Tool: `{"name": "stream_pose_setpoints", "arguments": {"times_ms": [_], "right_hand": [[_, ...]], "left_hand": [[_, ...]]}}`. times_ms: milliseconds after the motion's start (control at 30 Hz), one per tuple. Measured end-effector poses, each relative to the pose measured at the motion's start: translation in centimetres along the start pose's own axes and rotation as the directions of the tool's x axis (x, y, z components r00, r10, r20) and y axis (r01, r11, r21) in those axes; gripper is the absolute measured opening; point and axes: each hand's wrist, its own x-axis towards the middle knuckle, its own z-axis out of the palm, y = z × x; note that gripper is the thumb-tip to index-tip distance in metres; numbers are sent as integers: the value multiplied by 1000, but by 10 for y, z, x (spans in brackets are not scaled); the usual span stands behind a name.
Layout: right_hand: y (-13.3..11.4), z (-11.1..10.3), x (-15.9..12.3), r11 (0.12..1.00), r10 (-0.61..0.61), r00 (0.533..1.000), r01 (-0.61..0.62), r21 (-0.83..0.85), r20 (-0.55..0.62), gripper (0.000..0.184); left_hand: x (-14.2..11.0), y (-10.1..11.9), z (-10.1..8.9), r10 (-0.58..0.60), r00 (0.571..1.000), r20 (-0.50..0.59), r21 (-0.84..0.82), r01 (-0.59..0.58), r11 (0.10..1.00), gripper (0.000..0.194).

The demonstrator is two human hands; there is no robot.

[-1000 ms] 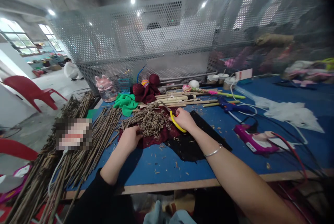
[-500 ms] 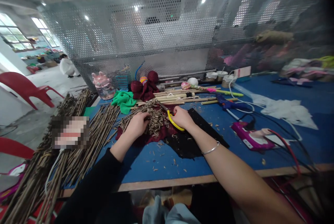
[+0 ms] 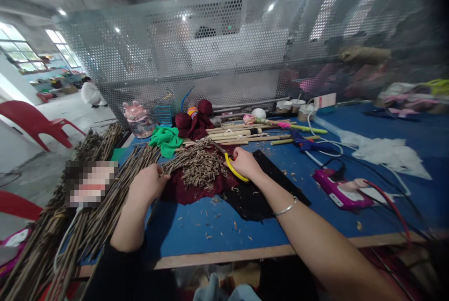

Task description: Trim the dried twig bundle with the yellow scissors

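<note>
My right hand (image 3: 246, 165) is closed round the yellow handles of a pair of scissors (image 3: 234, 169), whose blades point up and left over a heap of dried plant bits (image 3: 199, 167). At the heap's left side, my left hand (image 3: 149, 183) is closed in a pinch on thin dried stems (image 3: 175, 159) that reach toward the pile; its fingertips are partly hidden. Under the heap lies a dark red cloth (image 3: 185, 193), with a black cloth (image 3: 245, 205) to its right.
Bundles of dry sticks (image 3: 105, 214) lie on the left, with a pixelated patch over them. A green cloth (image 3: 166, 138), yarn balls (image 3: 205, 107) and bamboo sticks (image 3: 231, 137) are at the back. On the right are a blue glue gun (image 3: 303, 141) and a purple power strip (image 3: 340, 193).
My left hand has moved left and toward me, from the heap to its left edge, uncovering more plant bits. My right hand stays almost in place with the scissors.
</note>
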Motion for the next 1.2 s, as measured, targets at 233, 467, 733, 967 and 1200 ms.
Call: {"name": "stream_pose_setpoints", "arguments": {"times_ms": [233, 467, 733, 967, 1200], "right_hand": [[0, 1, 0, 1000, -18, 1000, 18, -2, 1, 32], [0, -5, 1, 996, -46, 998, 49, 73, -36, 32], [3, -4, 4, 957, -15, 995, 42, 288, -96, 31], [15, -6, 16, 797, 183, 975, -73, 600, -124, 28], [13, -16, 15, 730, 225, 973, -131, 671, -55, 20]], "left_hand": [[-14, -15, 13, 26, 989, 148, 20, -29, 999, 33], [-31, -5, -15, 59, 997, 43, -340, -41, 939, 36], [-9, 65, -4, 266, 961, -75, -341, -275, 899, 29], [-9, 151, 18, 625, 781, 4, -99, -621, 777, 24], [12, 149, 15, 415, 904, -102, -255, -427, 867, 21]]}}
